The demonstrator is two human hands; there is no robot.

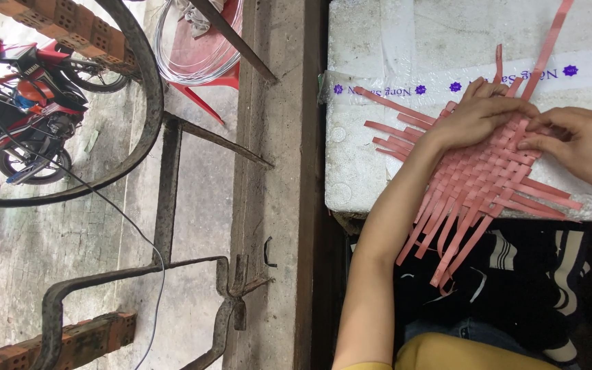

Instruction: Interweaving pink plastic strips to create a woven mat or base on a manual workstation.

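A woven mat of pink plastic strips lies on a white foam board, with loose strip ends fanning out on all sides. My left hand rests flat on the weave near its upper part, fingers pressing the strips. From the right edge my right hand reaches in, fingertips pinching at a strip on the mat's right side. One long pink strip runs up toward the top right corner. Both hands touch the weave close together.
A band of clear tape with purple print crosses the foam board. Left of it stand a concrete ledge, a rusty metal frame, a red plastic chair with coiled wire, bricks and a parked motorbike.
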